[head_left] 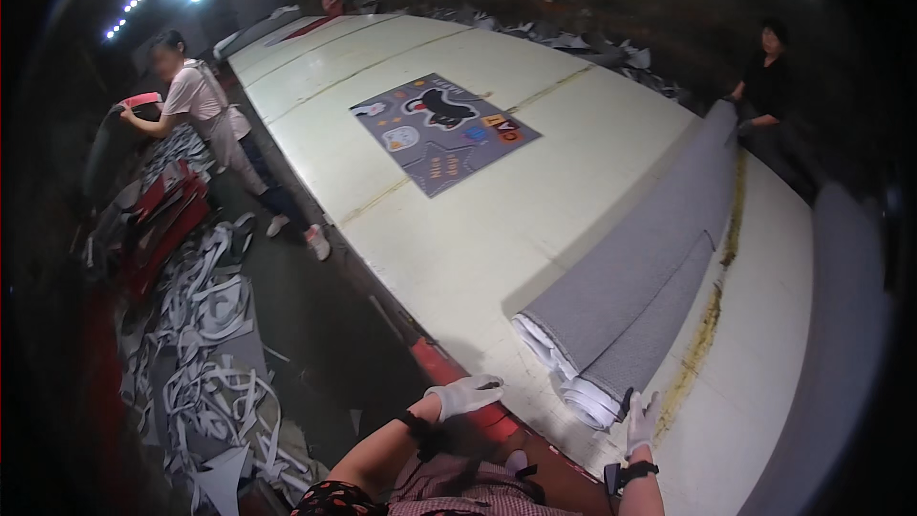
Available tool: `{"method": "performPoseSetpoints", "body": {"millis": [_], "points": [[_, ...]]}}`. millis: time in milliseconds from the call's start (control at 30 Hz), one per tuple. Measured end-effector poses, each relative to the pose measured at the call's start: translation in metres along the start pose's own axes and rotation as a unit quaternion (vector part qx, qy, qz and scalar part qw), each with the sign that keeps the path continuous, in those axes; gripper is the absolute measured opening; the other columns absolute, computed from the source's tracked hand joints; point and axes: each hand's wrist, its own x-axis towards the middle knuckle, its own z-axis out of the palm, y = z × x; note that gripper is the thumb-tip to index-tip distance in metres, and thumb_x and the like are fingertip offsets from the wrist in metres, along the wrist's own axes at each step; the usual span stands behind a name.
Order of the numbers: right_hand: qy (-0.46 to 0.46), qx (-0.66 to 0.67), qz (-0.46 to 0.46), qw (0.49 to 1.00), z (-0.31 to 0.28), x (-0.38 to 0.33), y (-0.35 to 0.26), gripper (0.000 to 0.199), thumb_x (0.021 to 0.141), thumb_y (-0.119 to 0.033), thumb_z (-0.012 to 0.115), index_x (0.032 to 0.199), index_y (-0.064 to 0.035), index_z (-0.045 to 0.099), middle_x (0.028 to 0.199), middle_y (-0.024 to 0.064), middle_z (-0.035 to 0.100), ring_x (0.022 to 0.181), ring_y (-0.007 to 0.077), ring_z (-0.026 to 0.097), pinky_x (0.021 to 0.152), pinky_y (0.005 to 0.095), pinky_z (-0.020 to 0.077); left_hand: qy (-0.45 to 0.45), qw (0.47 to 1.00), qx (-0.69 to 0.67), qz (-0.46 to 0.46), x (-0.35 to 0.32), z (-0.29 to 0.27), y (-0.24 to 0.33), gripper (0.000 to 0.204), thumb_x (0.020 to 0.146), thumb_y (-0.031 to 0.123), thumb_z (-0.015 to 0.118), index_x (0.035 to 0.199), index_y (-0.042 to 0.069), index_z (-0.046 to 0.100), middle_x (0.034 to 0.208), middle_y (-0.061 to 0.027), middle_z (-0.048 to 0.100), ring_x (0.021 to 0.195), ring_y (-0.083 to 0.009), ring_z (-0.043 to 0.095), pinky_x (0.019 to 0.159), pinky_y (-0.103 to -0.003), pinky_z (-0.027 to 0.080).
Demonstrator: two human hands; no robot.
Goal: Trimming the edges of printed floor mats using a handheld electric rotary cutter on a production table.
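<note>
A long grey roll of carpet-like material (pixel 630 277) with white backing lies across the pale table (pixel 458 258), its near end showing two coiled folds. My right hand (pixel 643 420), in a white glove, is beside that near end with its fingers pointing up and apart. Something small and dark shows by its thumb side; I cannot make it out. My left hand (pixel 466 395), also gloved in white, rests at the table's red edge (pixel 492 420) with fingers stretched out and nothing in them. Dark bands are around both wrists.
A grey mat with a cartoon print (pixel 435 158) lies flat mid-table. At the far right a person in black (pixel 764 86) has hands at the roll's far end. A person in an apron (pixel 205 100) holds material at the left. Heaped offcut strips (pixel 205 344) cover the left floor.
</note>
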Motion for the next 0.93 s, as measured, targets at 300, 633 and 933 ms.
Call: {"method": "performPoseSetpoints", "body": {"millis": [300, 633, 933], "points": [[0.075, -0.374, 0.021, 0.924, 0.113, -0.008, -0.099, 0.118, 0.074, -0.063, 0.072, 0.153, 0.0024, 0.015, 0.145, 0.0408, 0.029, 0.139, 0.0491, 0.030, 0.118, 0.0480, 0.0209, 0.099, 0.995, -0.016, 0.029, -0.059, -0.097, 0.036, 0.054, 0.100, 0.036, 0.053, 0.140, 0.002, 0.047, 0.139, -0.0171, 0.054, 0.131, -0.0270, 0.050, 0.110, -0.033, 0.038], [-0.164, -0.368, -0.102, 0.909, 0.176, -0.038, -0.197, 0.085, 0.082, -0.061, 0.063, 0.142, -0.0023, 0.046, 0.146, 0.0248, 0.042, 0.139, 0.0379, 0.036, 0.114, 0.0422, 0.0331, 0.015, 0.996, -0.088, -0.014, -0.116, -0.199, -0.064, 0.054, 0.098, 0.034, 0.058, 0.138, -0.001, 0.049, 0.136, -0.0170, 0.057, 0.128, -0.0246, 0.053, 0.108, -0.034, 0.041], [-0.318, -0.194, -0.163, 0.914, 0.200, -0.106, -0.257, 0.063, 0.088, -0.043, 0.060, 0.141, -0.0111, 0.051, 0.144, 0.0251, 0.047, 0.136, 0.0366, 0.043, 0.115, 0.0392, 0.0325, 0.315, 0.930, -0.168, -0.090, -0.208, -0.281, -0.210, 0.051, 0.093, 0.030, 0.064, 0.139, 0.011, 0.053, 0.133, -0.0164, 0.060, 0.127, -0.0303, 0.055, 0.108, -0.038, 0.041]]}}
